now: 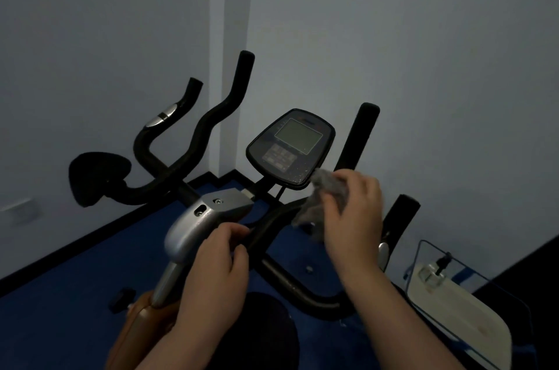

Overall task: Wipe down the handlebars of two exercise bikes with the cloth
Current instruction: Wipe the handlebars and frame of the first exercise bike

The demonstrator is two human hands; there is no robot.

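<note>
Crumpled-looking grey cloth (328,200), right hand (354,218)

- One head-worn view, looking forward and down from above the near bike's handlebars (272,236), close in.
- It faces a room corner; walls (423,51) fill the upper frame, blue floor (75,294) the lower.

Crowded at centre, open above and to the right.

Blocked ahead by the black oval console with grey screen (291,148) and two upright black foam-covered bar ends (358,136) (a second pair (239,88) rising at left); hemmed below by the curved black handlebar tube (290,282); free along the bare pale wall (438,51).
</note>
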